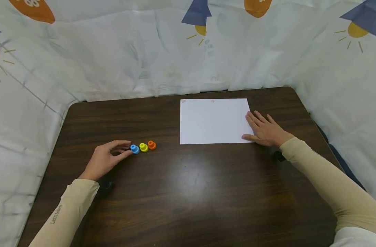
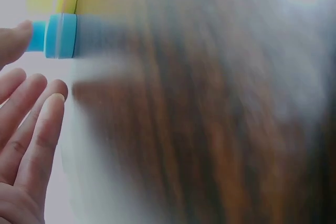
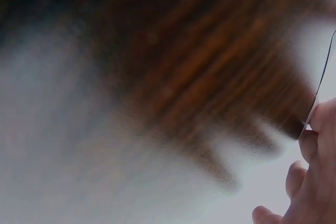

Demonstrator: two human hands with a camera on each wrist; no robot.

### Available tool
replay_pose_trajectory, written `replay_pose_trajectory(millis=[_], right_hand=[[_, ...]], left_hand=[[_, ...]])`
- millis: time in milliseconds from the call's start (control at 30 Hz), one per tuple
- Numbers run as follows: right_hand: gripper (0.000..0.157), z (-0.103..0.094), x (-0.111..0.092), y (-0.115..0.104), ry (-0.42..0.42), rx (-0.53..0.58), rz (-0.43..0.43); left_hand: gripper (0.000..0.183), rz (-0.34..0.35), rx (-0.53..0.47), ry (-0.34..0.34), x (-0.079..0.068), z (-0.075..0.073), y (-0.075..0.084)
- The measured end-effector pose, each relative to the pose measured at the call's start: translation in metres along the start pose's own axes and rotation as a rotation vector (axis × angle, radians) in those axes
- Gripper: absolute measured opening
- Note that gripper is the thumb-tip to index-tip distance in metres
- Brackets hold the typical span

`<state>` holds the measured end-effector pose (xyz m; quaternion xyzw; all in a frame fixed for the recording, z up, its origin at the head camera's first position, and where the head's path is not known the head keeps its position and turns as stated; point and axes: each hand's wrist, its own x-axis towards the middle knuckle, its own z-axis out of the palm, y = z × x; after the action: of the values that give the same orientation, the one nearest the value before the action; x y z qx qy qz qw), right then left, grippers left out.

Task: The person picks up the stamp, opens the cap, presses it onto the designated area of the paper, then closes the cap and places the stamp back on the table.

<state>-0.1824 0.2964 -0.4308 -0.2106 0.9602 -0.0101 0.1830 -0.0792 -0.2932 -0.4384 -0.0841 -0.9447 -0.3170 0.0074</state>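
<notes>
L hand [image 1: 104, 158], fingers parted, is nearer: blue peg [image 1: 134, 149] just R of its fingertips, yellow peg [image 1: 143, 148] & orange peg [image 1: 152, 145] lined up farther R; R hand [image 1: 266, 132] flat on paper [image 1: 212, 121].

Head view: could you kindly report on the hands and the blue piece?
Left hand at blue piece, not gripping. Right hand resting on paper, right edge. Blue piece upright on table, yellow piece close alongside.

Three knobbed pieces [image 1: 143, 148], one paper sheet [image 1: 215, 121], two sleeves [image 1: 323, 181], one table [image 1: 188, 199]
</notes>
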Motion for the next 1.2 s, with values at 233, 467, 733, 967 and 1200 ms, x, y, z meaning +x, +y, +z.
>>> replay_pose_trajectory(millis=[233, 467, 733, 967, 1200], right_hand=[[0.099, 0.0023, 0.0000, 0.0017, 0.005, -0.011, -0.006], [0.098, 0.0025, -0.0005, 0.0006, 0.014, -0.015, -0.005], [0.098, 0.0034, -0.0011, 0.0009, 0.013, -0.015, 0.000], [0.098, 0.0039, -0.0032, 0.0007, 0.010, -0.006, -0.003], [0.098, 0.0037, -0.0063, -0.0019, 0.004, 0.000, -0.010]], left_hand=[[0.041, -0.016, -0.016, -0.016, 0.0022, 0.0049, 0.0016], [0.039, -0.018, -0.015, -0.022, 0.0034, 0.0068, 0.0058], [0.033, -0.003, -0.012, -0.003, 0.0046, 0.0072, 0.0079], [0.032, 0.006, -0.009, 0.007, 0.0041, 0.0085, 0.0067], [0.030, -0.001, -0.021, 0.020, 0.0043, 0.0073, 0.0082]])
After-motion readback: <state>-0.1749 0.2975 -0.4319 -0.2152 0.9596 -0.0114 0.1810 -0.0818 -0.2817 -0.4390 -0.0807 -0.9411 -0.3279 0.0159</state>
